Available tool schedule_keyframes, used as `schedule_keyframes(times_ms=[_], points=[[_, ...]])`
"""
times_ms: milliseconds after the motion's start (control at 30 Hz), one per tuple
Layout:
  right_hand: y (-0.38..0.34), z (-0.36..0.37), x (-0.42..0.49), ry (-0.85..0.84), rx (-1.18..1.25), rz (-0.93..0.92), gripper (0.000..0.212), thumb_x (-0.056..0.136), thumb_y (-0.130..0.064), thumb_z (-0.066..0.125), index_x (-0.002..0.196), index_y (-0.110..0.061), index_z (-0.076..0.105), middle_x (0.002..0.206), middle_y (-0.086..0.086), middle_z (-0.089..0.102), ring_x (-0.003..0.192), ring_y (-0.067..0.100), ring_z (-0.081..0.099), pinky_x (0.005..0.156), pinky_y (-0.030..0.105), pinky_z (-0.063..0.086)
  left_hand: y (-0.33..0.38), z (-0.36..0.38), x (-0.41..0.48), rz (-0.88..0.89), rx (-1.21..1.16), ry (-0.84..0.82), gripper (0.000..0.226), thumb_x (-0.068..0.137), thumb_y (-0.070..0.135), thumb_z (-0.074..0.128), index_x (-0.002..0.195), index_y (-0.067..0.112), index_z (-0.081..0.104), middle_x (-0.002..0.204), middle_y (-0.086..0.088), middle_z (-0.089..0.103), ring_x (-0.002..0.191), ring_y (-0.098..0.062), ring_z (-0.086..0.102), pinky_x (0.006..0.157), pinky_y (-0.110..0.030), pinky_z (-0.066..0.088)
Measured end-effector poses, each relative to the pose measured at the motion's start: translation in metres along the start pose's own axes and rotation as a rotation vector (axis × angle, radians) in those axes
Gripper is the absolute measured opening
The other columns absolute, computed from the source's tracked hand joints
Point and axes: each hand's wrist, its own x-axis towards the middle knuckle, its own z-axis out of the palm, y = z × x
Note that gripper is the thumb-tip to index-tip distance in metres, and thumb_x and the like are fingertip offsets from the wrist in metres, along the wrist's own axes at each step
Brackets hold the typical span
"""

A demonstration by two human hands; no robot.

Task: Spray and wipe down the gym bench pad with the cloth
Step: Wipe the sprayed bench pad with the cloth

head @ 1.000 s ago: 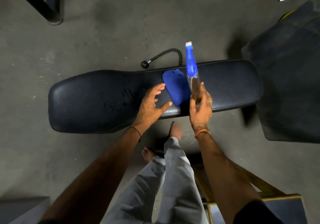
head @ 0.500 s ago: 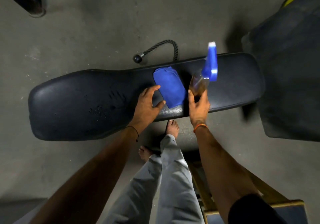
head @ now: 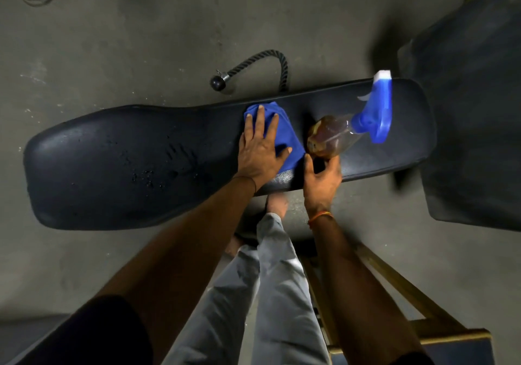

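We are between spraying and wiping: our left hand (head: 260,150) lies with fingers spread flat on the blue cloth (head: 284,139) mid-pad (head: 112,167), while our right hand (head: 321,178) sets the tilted spray bottle (head: 332,136) down, fingers loosely curled at its base. Next, we judge, the cloth must sweep left over the droplets (head: 158,170)

Cloth (head: 284,136) on bench pad (head: 118,167), left hand (head: 260,150) on cloth, spray bottle (head: 349,127) just right of it.

Cloth (head: 284,139): part-hidden under left hand (head: 260,150). Spray bottle (head: 335,136): base hidden by right hand (head: 321,179); nozzle blurred.
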Motion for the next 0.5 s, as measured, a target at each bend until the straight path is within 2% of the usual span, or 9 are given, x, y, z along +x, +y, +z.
schedule_keyframes(times_ms=[67, 167, 267, 367, 500], points=[[0.002, 0.001, -0.006, 0.013, -0.007, -0.002, 0.035, 0.087, -0.019, 0.074, 0.117, -0.008, 0.06, 0.108, 0.008, 0.066, 0.102, 0.026, 0.062, 0.094, 0.042, 0.053, -0.006, 0.003, 0.002, 0.009, 0.079, -0.054, 0.081, 0.097, 0.059, 0.05, 0.162, 0.026, 0.015, 0.171, -0.007, -0.009, 0.157, -0.037, -0.01, 0.125, -0.054, 0.02], [0.006, 0.002, -0.017, 0.089, 0.05, 0.028, 0.035, 0.089, -0.012, 0.07, 0.121, -0.007, 0.059, 0.114, 0.009, 0.063, 0.108, 0.025, 0.062, 0.099, 0.036, 0.053, -0.023, 0.007, -0.003, 0.067, 0.171, -0.079, 0.081, 0.098, 0.058, 0.048, 0.163, 0.027, 0.011, 0.171, -0.005, -0.01, 0.157, -0.037, -0.01, 0.122, -0.058, 0.02], [0.011, 0.004, -0.031, 0.142, 0.044, 0.021, 0.021, 0.09, -0.013, 0.063, 0.11, -0.011, 0.057, 0.109, 0.006, 0.058, 0.1, 0.03, 0.063, 0.091, 0.051, 0.055, -0.038, 0.008, -0.011, 0.102, 0.199, -0.077, 0.078, 0.1, 0.058, 0.043, 0.163, 0.029, 0.009, 0.171, -0.003, -0.009, 0.157, -0.036, -0.008, 0.125, -0.057, 0.015], [0.016, 0.01, -0.044, 0.083, -0.045, -0.032, 0.013, 0.09, -0.014, 0.057, 0.102, -0.016, 0.055, 0.101, 0.007, 0.058, 0.09, 0.034, 0.062, 0.08, 0.058, 0.053, -0.051, 0.006, -0.023, 0.073, 0.201, -0.076, 0.075, 0.102, 0.055, 0.04, 0.163, 0.029, 0.005, 0.171, -0.001, -0.01, 0.157, -0.036, -0.009, 0.127, -0.054, 0.009], [0.006, 0.025, -0.062, -0.092, -0.178, -0.133, 0.012, 0.092, -0.007, 0.059, 0.104, -0.008, 0.063, 0.105, 0.014, 0.061, 0.097, 0.031, 0.06, 0.087, 0.052, 0.053, -0.073, 0.003, -0.054, 0.0, 0.175, -0.048, 0.07, 0.105, 0.046, 0.04, 0.163, 0.028, 0.004, 0.171, -0.003, -0.012, 0.157, -0.034, -0.011, 0.128, -0.051, 0.004]])
